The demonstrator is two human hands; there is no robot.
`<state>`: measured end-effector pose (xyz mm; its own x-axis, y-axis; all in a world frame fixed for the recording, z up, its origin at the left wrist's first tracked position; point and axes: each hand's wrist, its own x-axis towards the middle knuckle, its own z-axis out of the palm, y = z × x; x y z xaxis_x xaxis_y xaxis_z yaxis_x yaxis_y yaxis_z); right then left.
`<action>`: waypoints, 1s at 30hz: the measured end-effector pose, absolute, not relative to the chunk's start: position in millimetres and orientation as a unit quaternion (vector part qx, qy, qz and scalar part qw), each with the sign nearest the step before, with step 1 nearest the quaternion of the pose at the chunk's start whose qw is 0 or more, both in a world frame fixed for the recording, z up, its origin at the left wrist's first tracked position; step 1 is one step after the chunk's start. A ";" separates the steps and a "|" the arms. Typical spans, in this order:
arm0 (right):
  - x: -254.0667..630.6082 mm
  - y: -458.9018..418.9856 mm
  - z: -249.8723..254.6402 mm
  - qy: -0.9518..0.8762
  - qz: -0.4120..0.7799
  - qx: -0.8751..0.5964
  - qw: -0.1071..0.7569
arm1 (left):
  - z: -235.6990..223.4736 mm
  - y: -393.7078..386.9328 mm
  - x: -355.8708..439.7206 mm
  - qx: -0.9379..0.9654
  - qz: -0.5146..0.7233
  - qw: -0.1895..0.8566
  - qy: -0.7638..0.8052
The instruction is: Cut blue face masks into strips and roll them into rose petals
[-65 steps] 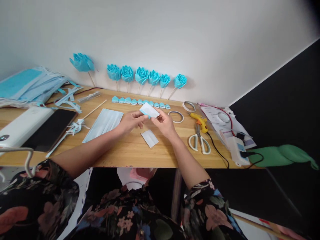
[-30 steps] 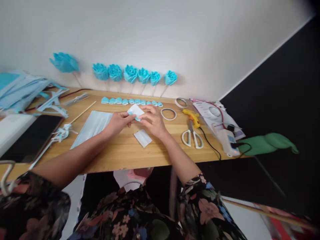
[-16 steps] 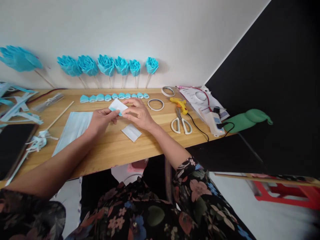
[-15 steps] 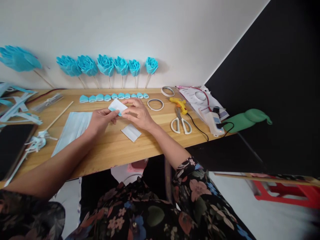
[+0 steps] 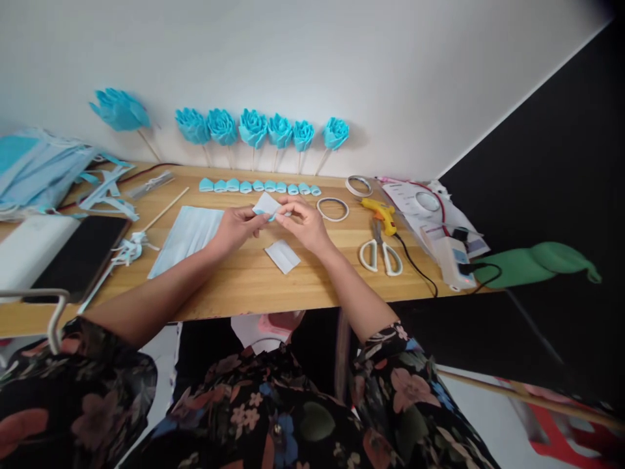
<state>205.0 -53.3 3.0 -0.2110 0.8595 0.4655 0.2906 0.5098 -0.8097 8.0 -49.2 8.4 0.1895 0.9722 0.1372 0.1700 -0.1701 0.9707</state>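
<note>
Between my two hands is a small piece of face mask fabric (image 5: 266, 203), white on its upper face with a blue folded lower edge. My left hand (image 5: 240, 226) pinches its left side between thumb and finger. At its right side, my right hand (image 5: 305, 225) pinches the blue edge. A second cut piece of fabric (image 5: 282, 256) lies flat on the table just below my hands. Left of my left hand lies a pale blue face mask (image 5: 185, 238), partly behind my forearm. Beyond my hands runs a row of small folded blue petals (image 5: 258, 187).
Several blue fabric roses (image 5: 253, 129) on sticks lean against the wall. To the right are tape rolls (image 5: 333, 209), a yellow glue gun (image 5: 381, 215), white-handled scissors (image 5: 379, 256) and a power strip (image 5: 456, 262). A phone (image 5: 81, 257), fabric strips (image 5: 110, 192) and stacked masks (image 5: 39, 169) lie left.
The camera view has swung left, bringing the stacked masks into sight. My hands still hold the fabric piece, and its blue lower edge now looks more curled.
</note>
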 end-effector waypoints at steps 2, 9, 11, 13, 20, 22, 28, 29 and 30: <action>203.9 -53.7 3.2 -0.703 0.324 -0.402 0.489 | 8.5 -49.9 8.1 0.633 0.442 0.449 0.450; 201.2 -53.8 2.7 -0.638 0.410 -0.421 0.498 | 13.5 -53.7 9.1 0.642 0.434 0.448 0.446; 201.3 -53.5 2.2 -0.625 0.428 -0.423 0.497 | 14.2 -53.9 9.2 0.640 0.432 0.449 0.449; 201.5 -53.5 2.5 -0.614 0.438 -0.431 0.495 | 13.8 -53.5 8.9 0.643 0.431 0.448 0.448; 200.9 -54.8 4.9 -0.596 0.466 -0.424 0.498 | 9.2 -51.4 7.9 0.643 0.434 0.448 0.446; 200.6 -53.4 2.5 -0.593 0.464 -0.430 0.499 | 10.3 -52.0 8.6 0.641 0.436 0.452 0.442; 202.8 -51.2 0.8 -0.610 0.468 -0.410 0.490 | 19.1 -55.9 10.0 0.645 0.436 0.451 0.437; 203.4 -52.0 2.4 -0.608 0.480 -0.408 0.483 | 19.9 -56.3 9.8 0.650 0.438 0.443 0.435; 203.8 -53.0 4.1 -0.604 0.492 -0.406 0.477 | 20.3 -56.5 9.6 0.656 0.438 0.436 0.432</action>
<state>203.8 -53.0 4.1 -0.2142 0.9608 0.1763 0.0204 0.1849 -0.9826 9.6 -56.5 20.3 0.2418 0.9499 0.1983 0.1856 -0.2458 0.9514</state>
